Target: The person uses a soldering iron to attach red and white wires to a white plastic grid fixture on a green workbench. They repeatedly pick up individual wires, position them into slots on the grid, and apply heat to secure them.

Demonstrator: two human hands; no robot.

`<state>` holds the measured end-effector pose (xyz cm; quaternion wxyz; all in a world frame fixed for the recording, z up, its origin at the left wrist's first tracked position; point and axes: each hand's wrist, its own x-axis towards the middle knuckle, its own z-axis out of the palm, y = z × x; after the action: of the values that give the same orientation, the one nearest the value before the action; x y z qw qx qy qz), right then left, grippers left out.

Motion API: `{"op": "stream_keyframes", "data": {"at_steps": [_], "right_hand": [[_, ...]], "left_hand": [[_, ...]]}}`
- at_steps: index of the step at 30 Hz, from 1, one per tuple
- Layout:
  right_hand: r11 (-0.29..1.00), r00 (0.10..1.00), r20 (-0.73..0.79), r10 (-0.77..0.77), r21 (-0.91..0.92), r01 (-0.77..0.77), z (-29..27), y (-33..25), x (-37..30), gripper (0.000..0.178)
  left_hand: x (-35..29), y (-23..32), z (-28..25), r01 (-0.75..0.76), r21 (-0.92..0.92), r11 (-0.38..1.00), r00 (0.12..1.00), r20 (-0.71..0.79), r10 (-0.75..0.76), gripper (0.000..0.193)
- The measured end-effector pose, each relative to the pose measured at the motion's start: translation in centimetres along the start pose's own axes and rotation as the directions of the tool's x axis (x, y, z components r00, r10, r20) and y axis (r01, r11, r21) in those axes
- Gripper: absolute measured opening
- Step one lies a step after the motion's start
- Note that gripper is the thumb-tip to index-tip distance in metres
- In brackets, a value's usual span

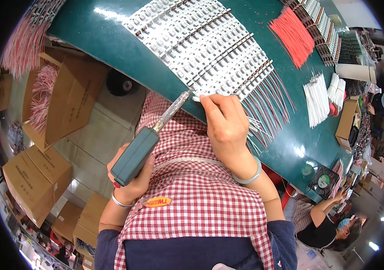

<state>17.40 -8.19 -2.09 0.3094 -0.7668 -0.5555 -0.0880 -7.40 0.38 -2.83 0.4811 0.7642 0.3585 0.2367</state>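
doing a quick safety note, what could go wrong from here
The left hand grips a green soldering-type tool; if hot, its tip, close to the right hand's fingertips, might burn them. Its barrel might also scorch the checked apron. Wires fanning beside the right wrist could snag on its bangle.

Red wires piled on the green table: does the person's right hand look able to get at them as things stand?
Probably yes, with a stretch: between the right hand and the red wires, the white circuit-board panel lies flat, and nothing tall seems in the way.
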Motion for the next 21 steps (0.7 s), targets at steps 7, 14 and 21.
{"op": "stream_keyframes", "data": {"at_steps": [7,14,21], "right_hand": [[1.000,0.999,0.048,0.023,-0.020,-0.022,-0.3,-0.3,0.3,0.031],[0.999,0.998,0.054,-0.035,-0.039,0.037,0.0,0.0,0.2,0.032],[0.998,0.997,0.067,-0.035,-0.043,0.038,-0.1,-0.1,0.3,0.031]], "left_hand": [[0.5,0.1,0.0,-0.057,0.024,0.998,0.998,0.040,0.056,0.025],[1.7,1.2,0.4,-0.193,0.077,0.978,0.981,0.016,0.192,0.021],[2.2,2.0,0.1,-0.228,0.125,0.966,0.974,0.033,0.225,0.020]]}}
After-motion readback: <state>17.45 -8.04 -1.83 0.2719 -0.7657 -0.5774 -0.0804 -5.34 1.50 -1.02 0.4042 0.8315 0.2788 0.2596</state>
